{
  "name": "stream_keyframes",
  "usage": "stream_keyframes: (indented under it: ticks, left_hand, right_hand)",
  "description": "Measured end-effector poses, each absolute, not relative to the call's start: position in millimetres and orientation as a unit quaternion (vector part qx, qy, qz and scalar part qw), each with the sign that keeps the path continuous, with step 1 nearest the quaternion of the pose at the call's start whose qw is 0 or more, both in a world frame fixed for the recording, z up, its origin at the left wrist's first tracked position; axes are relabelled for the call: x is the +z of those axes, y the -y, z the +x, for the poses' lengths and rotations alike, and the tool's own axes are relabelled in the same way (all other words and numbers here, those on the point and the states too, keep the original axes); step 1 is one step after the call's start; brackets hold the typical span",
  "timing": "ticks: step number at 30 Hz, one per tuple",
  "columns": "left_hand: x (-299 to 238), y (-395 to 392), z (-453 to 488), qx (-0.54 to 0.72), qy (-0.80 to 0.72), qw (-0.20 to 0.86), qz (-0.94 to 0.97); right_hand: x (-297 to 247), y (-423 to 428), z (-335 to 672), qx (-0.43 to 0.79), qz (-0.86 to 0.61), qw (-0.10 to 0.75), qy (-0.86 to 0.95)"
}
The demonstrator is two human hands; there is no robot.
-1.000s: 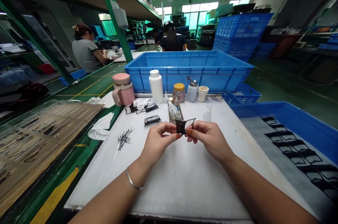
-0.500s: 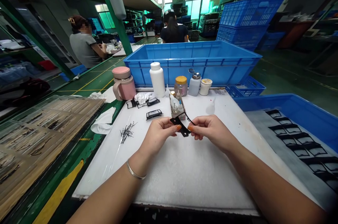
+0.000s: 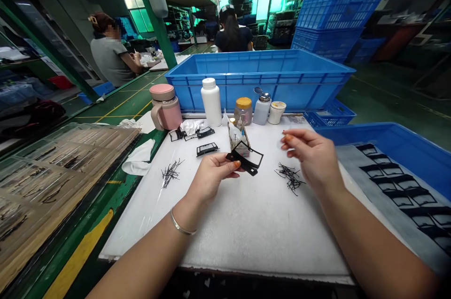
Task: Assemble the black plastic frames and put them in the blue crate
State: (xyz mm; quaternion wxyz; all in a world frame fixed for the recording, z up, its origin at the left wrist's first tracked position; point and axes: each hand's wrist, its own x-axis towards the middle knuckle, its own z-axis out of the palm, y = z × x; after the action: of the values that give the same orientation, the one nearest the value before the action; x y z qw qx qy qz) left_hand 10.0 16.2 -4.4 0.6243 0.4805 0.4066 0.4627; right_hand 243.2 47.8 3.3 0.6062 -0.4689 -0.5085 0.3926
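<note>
My left hand (image 3: 214, 172) is closed on a thin black plastic frame (image 3: 246, 164), pinching one end between thumb and fingers. The frame has a curved solid strip and a rectangular opening, and it is tilted above the white work board (image 3: 239, 233). Away from it, at the right of the board, my right hand (image 3: 313, 156) is raised with thumb and fingertips together. A tiny red spot shows beside those fingertips; what they hold, if anything, is hidden. Below that hand lies a pile of short black strands (image 3: 291, 179). Another strand pile (image 3: 171, 174) is at the left.
Several black frames (image 3: 207, 149) lie at the back left. A white bottle (image 3: 211, 102), pink mug (image 3: 165, 107), jar (image 3: 243, 110) and pump bottle (image 3: 262, 109) stand before a blue crate (image 3: 260, 83). Rows of frames fill the right bin (image 3: 384, 132). Two people sit farther off.
My right hand has let go of the black frame and moved right and up, uncovering the right strand pile. My left hand keeps the frame, which is now turned with its opening to the right.
</note>
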Motion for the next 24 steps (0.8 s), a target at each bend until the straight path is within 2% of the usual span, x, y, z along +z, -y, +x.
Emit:
stream_keyframes:
  ticks: [2, 5, 16, 20, 24]
  left_hand:
    - [-4, -16, 10, 0.470, -0.401, 0.637, 0.461]
    - [-4, -16, 10, 0.474, -0.388, 0.660, 0.436]
    - [-5, -15, 10, 0.468, -0.333, 0.719, 0.392]
    - [-5, -14, 11, 0.466, -0.329, 0.724, 0.388]
    - [-5, -14, 11, 0.474, -0.329, 0.724, 0.378]
  right_hand:
    - [2, -59, 258, 0.295, -0.501, 0.644, 0.497]
    - [-7, -76, 276, 0.212, -0.533, 0.622, 0.532]
    - [-45, -104, 270, 0.219, -0.653, 0.394, 0.609]
    - [-45, -102, 266, 0.239, -0.641, 0.430, 0.590]
    - [-29, -89, 258, 0.278, -0.572, 0.529, 0.561]
